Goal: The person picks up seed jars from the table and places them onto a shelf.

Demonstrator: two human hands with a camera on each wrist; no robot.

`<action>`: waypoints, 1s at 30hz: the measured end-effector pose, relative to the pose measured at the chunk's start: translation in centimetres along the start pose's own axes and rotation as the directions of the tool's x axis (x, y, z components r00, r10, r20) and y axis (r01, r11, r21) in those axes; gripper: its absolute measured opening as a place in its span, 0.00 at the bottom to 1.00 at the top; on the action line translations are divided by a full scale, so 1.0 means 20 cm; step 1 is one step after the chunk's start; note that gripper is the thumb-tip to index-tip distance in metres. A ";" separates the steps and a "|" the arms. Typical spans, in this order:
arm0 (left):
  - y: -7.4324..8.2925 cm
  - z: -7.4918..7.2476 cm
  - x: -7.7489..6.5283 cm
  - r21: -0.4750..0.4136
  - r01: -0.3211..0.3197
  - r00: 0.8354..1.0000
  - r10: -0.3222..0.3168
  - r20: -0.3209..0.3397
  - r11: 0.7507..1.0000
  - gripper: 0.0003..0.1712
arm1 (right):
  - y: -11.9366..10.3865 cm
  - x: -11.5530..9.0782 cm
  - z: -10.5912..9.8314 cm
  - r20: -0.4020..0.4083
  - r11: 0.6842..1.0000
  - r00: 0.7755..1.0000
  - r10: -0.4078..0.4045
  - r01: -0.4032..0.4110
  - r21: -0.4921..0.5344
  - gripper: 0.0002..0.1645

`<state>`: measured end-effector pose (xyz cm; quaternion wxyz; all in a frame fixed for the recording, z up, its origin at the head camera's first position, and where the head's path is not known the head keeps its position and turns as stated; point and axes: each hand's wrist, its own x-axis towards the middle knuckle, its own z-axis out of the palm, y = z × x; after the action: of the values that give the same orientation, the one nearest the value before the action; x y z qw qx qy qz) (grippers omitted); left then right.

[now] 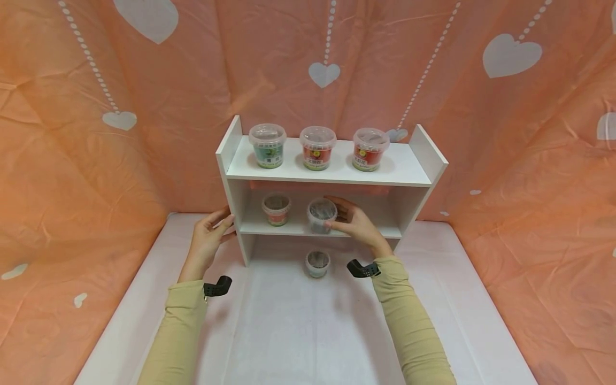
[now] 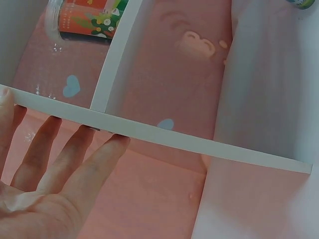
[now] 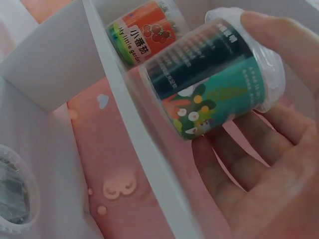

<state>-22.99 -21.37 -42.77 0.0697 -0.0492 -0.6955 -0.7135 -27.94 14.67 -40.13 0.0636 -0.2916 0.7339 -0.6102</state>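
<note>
In the head view, my right hand [image 1: 356, 222] grips a clear plastic cup [image 1: 321, 214] at the front of the middle shelf. Its dark green label with a printed plant picture shows in the right wrist view, where the cup [image 3: 214, 79] leans over the shelf edge, thumb on the lidded end and fingers beneath. To its left stands a red-labelled cup [image 1: 277, 211]. At the left side panel of the white shelf unit [image 1: 233, 198], my left hand [image 1: 210, 235] touches the board with fairly straight fingers [image 2: 75, 149] along its outer side, thumb by the front edge.
Three lidded cups stand on the top shelf: a green-labelled one [image 1: 269, 152] and two red-labelled ones, the middle one [image 1: 317, 155] and the right one [image 1: 369, 156]. Another small cup [image 1: 317, 264] sits on the white tabletop [image 1: 289, 331] below. Orange cloth [image 1: 192, 107] hangs behind and at both sides.
</note>
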 end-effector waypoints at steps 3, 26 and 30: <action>0.00 0.00 0.00 0.006 -0.002 1.000 0.002 -0.002 1.000 0.31 | 0.01 0.01 0.00 -0.020 1.000 1.000 0.010 -0.010 -0.008 0.38; 0.01 0.01 0.00 -0.018 0.004 1.000 -0.004 -0.006 1.000 0.30 | -0.09 0.01 0.04 -0.031 0.998 0.999 0.025 -0.026 -0.049 0.38; 0.01 0.01 0.00 -0.014 -0.005 1.000 0.005 0.000 1.000 0.30 | -0.08 0.02 0.04 -0.037 0.998 0.999 0.023 -0.025 -0.055 0.38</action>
<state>-22.89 -21.24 -42.62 0.0713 -0.0513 -0.6904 -0.7180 -27.33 13.66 -38.78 0.0495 -0.2731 0.7550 -0.5941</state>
